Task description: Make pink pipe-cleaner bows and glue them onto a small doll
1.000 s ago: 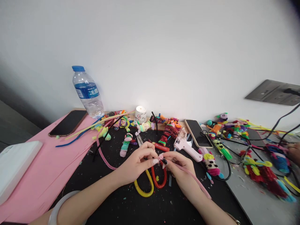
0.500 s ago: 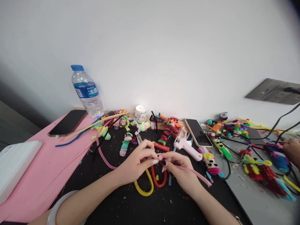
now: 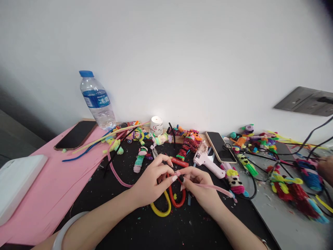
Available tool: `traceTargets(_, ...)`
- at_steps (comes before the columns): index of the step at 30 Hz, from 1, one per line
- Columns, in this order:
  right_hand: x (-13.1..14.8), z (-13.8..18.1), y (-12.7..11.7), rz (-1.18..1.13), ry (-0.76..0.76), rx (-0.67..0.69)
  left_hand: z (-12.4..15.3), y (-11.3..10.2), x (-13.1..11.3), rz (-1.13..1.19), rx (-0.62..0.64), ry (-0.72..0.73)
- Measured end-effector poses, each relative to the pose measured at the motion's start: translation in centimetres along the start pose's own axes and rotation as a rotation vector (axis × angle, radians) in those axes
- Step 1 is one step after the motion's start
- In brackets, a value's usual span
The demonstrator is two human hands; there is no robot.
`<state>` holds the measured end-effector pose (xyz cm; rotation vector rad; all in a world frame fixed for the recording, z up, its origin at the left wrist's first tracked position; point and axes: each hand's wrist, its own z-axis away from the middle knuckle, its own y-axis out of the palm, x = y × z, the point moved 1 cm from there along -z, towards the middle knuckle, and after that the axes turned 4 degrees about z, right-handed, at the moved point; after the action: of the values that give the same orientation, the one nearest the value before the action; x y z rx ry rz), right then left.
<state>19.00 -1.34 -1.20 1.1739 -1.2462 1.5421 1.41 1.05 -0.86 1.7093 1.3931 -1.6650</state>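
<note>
A pink pipe cleaner (image 3: 217, 188) is pinched between my two hands over the black mat. Its one end sticks out to the right past my right hand (image 3: 199, 182); a small curled part shows between the fingertips. My left hand (image 3: 158, 178) is closed on that same small part, thumb against fingers. Beneath the hands lie scissors (image 3: 161, 211) with one yellow and one red handle loop, their blades partly hidden by my left hand. A red tube-shaped thing with print (image 3: 179, 162) lies just behind the fingers. Another pink pipe cleaner (image 3: 117, 177) curves out beside my left wrist.
Several pipe-cleaner figures, a paper cup (image 3: 156, 125) and a light pink glue gun (image 3: 208, 161) line the wall side. A water bottle (image 3: 97, 100) leans at the left near a phone (image 3: 75, 135). Black cords and another person's hand (image 3: 326, 169) are at the right.
Both hands stay together on the pink pipe cleaner, with small finger shifts at the pinched part. The view has moved slightly. The other person's hand at the right edge has shifted a little.
</note>
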Motion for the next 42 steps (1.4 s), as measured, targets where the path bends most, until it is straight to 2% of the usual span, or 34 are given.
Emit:
traceTargets(8, 0.0, 0.2, 0.3, 0.091, -0.023, 0.014, -0.1, 0.1, 0.1, -0.031, -0.029, 0.013)
traceTargets(17, -0.1, 0.4, 0.3, 0.09, -0.02, 0.02, -0.2, 0.4, 0.0, 0.082, 0.025, -0.099)
traceTargets(29, 0.7, 0.4, 0.4, 0.119, -0.049, -0.044, -0.1, 0.3, 0.2, 0.013, -0.02, -0.035)
traceTargets(42, 0.4, 0.5, 0.3, 0.095, -0.086, -0.008, -0.2, 0.4, 0.1, 0.081, 0.03, -0.114)
